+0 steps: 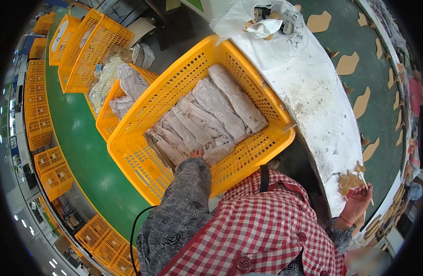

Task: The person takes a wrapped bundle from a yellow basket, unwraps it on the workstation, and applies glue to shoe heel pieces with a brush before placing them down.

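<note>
My left hand (196, 153) reaches down into a large yellow plastic crate (128, 112). Its fingertips rest, spread out, on the near end of one of several paper-wrapped bundles (204, 112) lying side by side there; the sleeve hides part of the hand. Off to the right, my right hand (353, 206) is closed round a thin pale stick (367, 189). Close beside its fingers, a cluster of small brown rounded pieces (347, 181) sits at the edge of a white, stained tabletop (308, 101).
Flat tan cut-out shapes (348, 63) lie on a dark green surface (331, 41) beyond the white top. A clear plastic bag (266, 34) with small items stands at its far end. More yellow crates (89, 50) are stacked at the left along a green floor lane (78, 133).
</note>
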`<control>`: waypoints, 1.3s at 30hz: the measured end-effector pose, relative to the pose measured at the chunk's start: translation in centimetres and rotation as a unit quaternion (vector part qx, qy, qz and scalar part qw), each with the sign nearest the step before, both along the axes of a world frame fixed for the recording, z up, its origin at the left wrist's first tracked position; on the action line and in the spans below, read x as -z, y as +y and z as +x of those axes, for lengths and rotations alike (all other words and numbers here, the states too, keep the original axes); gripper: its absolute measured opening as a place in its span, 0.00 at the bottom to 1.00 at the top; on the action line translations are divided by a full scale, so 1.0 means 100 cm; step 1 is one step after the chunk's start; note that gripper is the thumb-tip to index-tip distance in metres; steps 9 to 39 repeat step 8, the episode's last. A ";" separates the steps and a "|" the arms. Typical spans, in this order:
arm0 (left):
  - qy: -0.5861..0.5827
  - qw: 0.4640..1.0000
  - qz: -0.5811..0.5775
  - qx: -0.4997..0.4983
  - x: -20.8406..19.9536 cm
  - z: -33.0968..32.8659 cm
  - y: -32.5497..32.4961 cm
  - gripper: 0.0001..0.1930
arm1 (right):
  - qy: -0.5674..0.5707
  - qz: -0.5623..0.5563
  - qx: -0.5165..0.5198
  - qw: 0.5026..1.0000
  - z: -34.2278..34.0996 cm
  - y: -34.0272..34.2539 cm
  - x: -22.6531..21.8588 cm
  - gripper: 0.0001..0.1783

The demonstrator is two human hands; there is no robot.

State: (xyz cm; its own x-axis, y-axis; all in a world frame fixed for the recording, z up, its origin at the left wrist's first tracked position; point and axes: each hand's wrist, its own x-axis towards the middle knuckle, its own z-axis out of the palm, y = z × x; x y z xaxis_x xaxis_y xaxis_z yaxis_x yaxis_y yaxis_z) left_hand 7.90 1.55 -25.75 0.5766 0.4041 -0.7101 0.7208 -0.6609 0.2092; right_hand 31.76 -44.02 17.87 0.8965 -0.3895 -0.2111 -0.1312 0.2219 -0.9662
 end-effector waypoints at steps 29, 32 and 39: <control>0.099 0.995 0.011 0.014 0.092 -0.026 0.017 0.44 | 0.013 0.024 -0.006 1.000 0.005 0.003 0.008 0.12; 0.099 0.995 0.011 0.014 0.092 -0.026 0.017 0.44 | 0.013 0.024 -0.006 1.000 0.005 0.003 0.008 0.12; 0.099 0.995 0.011 0.014 0.092 -0.026 0.017 0.44 | 0.013 0.024 -0.006 1.000 0.005 0.003 0.008 0.12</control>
